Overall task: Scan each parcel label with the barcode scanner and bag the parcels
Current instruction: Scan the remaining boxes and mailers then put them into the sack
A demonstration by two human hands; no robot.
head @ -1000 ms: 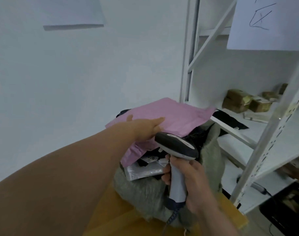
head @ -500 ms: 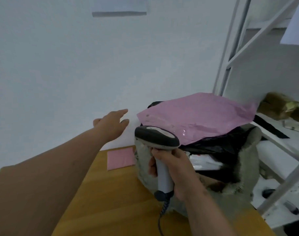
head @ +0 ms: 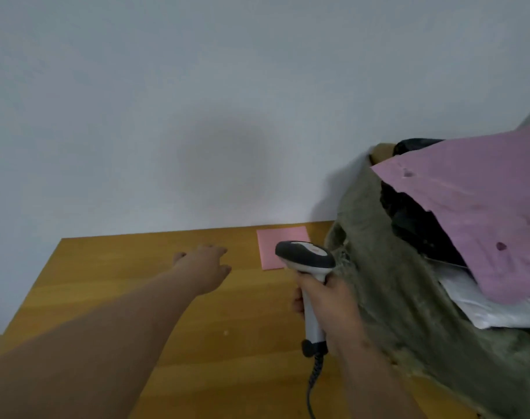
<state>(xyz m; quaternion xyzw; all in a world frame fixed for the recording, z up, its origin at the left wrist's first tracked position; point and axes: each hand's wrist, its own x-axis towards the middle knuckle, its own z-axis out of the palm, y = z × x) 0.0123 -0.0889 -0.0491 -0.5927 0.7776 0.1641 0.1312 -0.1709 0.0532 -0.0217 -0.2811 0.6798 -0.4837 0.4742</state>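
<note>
The left hand [head: 204, 267] reaches out over the wooden table [head: 112, 285], left of the barcode scanner [head: 307, 261]. Its fingers are loose and hold nothing. A small pink parcel [head: 272, 240] lies flat on the table just behind the scanner, by the wall. The right hand [head: 327, 309] is wrapped tight around the scanner's handle, and a curly cord [head: 313, 379] hangs below it. Right of the scanner stands a big grey-green bag [head: 408, 313]. A large pink parcel [head: 481, 207] rests on top of the bag, over dark and white parcels [head: 499, 313].
</note>
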